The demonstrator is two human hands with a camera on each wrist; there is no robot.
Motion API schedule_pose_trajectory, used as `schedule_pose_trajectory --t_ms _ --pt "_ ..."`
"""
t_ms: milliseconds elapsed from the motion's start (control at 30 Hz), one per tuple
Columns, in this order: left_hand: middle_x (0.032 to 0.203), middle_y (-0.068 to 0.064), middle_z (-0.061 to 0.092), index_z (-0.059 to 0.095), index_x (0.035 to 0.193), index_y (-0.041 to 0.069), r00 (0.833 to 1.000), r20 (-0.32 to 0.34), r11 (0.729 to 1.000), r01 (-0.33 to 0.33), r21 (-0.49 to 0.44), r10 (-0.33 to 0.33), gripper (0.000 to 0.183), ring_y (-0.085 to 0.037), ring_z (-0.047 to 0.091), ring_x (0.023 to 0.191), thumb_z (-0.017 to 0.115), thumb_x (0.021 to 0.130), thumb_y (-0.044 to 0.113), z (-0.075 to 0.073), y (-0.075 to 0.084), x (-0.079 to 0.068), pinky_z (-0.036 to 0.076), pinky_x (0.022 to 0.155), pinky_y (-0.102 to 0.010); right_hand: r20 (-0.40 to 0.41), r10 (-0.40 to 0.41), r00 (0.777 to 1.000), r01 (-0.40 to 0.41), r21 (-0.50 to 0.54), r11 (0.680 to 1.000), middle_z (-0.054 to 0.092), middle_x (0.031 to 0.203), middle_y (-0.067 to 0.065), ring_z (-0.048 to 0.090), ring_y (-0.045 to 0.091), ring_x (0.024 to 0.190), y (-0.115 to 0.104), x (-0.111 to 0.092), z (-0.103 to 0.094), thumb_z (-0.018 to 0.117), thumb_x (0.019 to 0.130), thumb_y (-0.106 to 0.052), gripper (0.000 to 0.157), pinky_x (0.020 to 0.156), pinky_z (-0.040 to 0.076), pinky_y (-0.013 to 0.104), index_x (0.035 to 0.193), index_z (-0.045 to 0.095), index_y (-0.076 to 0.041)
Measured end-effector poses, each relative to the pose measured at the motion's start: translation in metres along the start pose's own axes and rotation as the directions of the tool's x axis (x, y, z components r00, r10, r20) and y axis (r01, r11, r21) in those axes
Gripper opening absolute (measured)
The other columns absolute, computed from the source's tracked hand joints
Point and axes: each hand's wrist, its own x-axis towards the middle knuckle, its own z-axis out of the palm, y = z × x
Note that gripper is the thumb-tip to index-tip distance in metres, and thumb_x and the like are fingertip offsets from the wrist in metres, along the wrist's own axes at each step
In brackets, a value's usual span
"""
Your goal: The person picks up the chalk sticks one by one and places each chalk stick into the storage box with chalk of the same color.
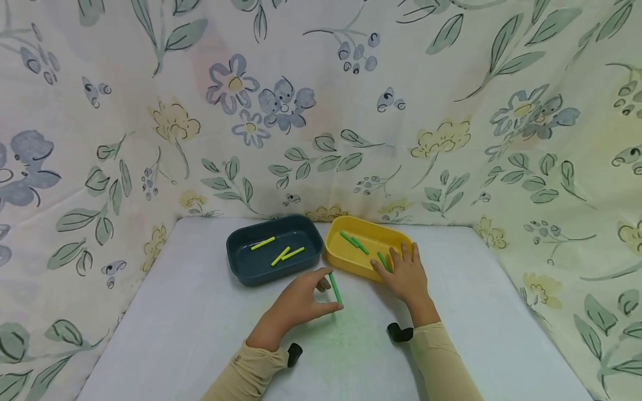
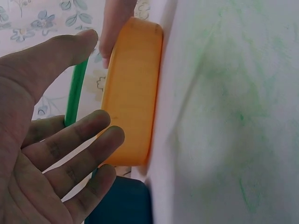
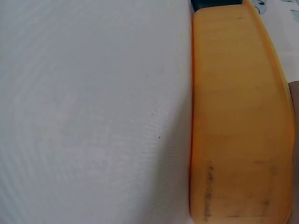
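Note:
My left hand (image 1: 303, 298) pinches a slim green stick (image 1: 335, 288) end to end between thumb and index finger, above the table in front of the trays. In the left wrist view the same green stick (image 2: 76, 91) spans from thumb to index finger, the other fingers loosely bent. Over the near right part of the yellow tray (image 1: 346, 260) is my right hand (image 1: 407, 278), its fingers spread. Another green stick (image 1: 384, 260) lies in that tray between its thumb and index finger. Two more green sticks (image 1: 349, 239) lie farther left in the tray.
A dark blue tray (image 1: 241, 267) with yellow sticks (image 1: 263, 243) stands left of the yellow one, nearly touching it. Green smudges mark the white tabletop (image 1: 346, 345). Behind the trays hangs a floral cloth (image 1: 321, 111). Black wrist devices (image 1: 399, 333) sit at both sleeves.

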Motion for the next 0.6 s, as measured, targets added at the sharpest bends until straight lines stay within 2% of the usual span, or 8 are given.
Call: schedule_pose_trajectory --t_ms 167,367,600 --pt "0.120 -0.004 0.076 0.052 0.158 0.019 1.000 -0.025 1.000 -0.019 0.014 0.019 0.081 -0.017 0.070 0.112 0.085 0.089 0.049 0.001 0.000 0.004 0.059 0.097 -0.042 -0.006 -0.003 1.000 0.003 -0.013 1.000 0.023 0.171 0.033 0.004 0.054 0.162 0.000 0.000 0.000 0.037 0.103 -0.077 0.097 0.131 0.016 0.065 0.160 0.044 0.000" --pt "0.116 -0.003 0.077 0.054 0.155 0.017 0.996 -0.072 0.997 -0.053 0.062 0.057 0.079 -0.017 0.072 0.108 0.085 0.090 0.049 0.001 0.001 0.008 0.060 0.091 -0.041 -0.014 -0.005 1.000 0.005 -0.009 1.000 0.024 0.171 0.033 0.004 0.054 0.162 0.000 -0.001 0.000 0.039 0.103 -0.077 0.096 0.129 0.019 0.067 0.160 0.044 0.000" --pt "0.115 -0.004 0.077 0.051 0.158 0.014 0.996 -0.072 0.996 -0.041 0.076 0.046 0.083 -0.017 0.072 0.106 0.083 0.091 0.050 0.001 0.000 0.014 0.060 0.090 -0.040 -0.014 -0.005 1.000 0.005 -0.010 1.000 0.024 0.171 0.033 0.004 0.054 0.162 0.001 0.000 0.001 0.039 0.102 -0.077 0.096 0.130 0.018 0.066 0.159 0.045 0.000"
